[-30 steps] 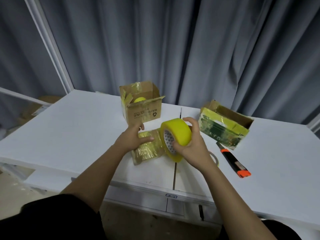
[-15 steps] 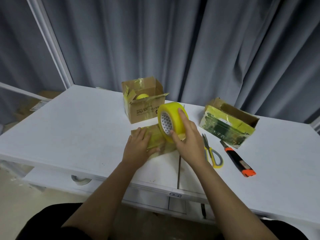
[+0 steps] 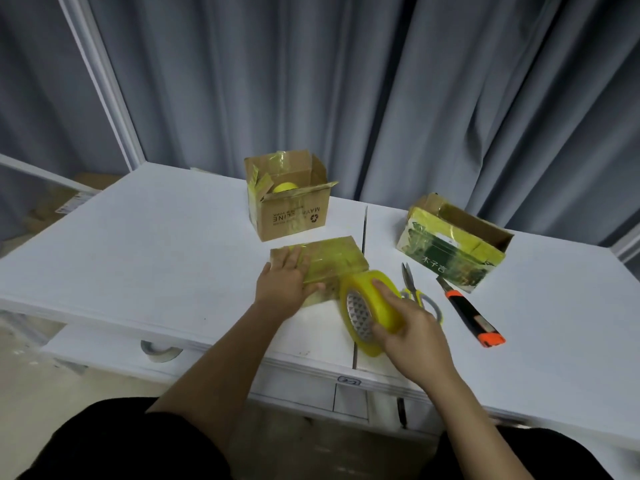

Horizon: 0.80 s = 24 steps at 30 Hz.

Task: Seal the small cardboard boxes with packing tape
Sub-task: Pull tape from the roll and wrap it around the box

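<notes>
While our right hand curls its fingers round the yellow tape roll, our left hand presses flat, fingers straight, on the small taped box lying mid-worktop. Just right of the roll lie scissors and an orange-tipped utility knife; behind stand an open carton and a green-printed box

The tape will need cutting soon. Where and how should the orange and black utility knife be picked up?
Grip the utility knife around its black middle body, coming from above with fingers across its width. It lies flat on the table, orange butt nearest the person, blade end pointing toward the green printed box. The scissors lie apart to its left, so both long sides seem free.
</notes>
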Tool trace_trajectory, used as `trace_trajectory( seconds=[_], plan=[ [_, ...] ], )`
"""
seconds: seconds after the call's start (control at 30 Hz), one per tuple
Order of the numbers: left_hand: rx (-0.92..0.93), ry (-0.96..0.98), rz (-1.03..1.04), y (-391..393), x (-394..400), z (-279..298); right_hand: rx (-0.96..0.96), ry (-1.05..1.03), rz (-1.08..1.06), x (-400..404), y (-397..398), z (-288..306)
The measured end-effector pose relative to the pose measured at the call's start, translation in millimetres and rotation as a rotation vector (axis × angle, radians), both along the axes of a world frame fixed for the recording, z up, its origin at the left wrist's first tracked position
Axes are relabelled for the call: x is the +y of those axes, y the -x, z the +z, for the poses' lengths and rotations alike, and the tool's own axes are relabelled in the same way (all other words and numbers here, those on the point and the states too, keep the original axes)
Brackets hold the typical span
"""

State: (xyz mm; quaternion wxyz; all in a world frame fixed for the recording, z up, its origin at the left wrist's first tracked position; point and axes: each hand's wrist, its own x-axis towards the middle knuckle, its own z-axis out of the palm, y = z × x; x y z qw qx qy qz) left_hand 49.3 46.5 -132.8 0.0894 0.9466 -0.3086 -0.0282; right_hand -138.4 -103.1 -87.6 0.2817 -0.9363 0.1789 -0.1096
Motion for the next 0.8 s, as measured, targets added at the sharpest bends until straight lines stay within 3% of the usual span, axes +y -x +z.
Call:
trace_trajectory(
  seconds=[0.4,0.53,0.8],
  plan=[
    [0.001,0.010,-0.073,-34.1,7.3,21.1,-0.093,0.023,-0.023,34.9,-21.5,-29.9],
    [-0.107,0.026,-0.033,-37.8,8.2,17.2,-0.125,-0.057,-0.021,36.0,-19.1,-36.4],
    [-0.149,0.060,-0.021,-38.1,-7.2,6.9,-0.180,-0.210,0.128,18.9,-16.9,-35.6]
  ],
)
